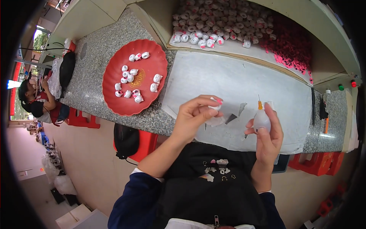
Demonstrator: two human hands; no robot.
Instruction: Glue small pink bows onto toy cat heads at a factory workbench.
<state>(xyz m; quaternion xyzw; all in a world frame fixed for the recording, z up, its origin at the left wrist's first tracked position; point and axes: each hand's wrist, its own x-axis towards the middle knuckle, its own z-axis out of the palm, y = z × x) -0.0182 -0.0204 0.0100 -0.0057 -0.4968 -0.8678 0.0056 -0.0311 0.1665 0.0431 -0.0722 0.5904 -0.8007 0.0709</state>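
Pinched in the fingers of my left hand [190, 118] is a small white toy head [214, 107] with a pink part at its top. My right hand [270, 139] is wrapped round a translucent squeeze bottle [262, 121], which points upward and has an orange-based needle tip [260, 103]. The needle stands apart from the toy head. Both hands are above a white paper sheet [217, 76]. Between them, a dark scrap [231, 118] and a grey scrap [242, 108] lie on the sheet.
To the left, a red scalloped plate [109, 93] carries several white toy heads. A shelf at the back holds a heap of white toy heads [225, 23] and a pile of pink pieces [291, 53]. Red stools [146, 145] stand below the counter. Another person [42, 99] sits far left.
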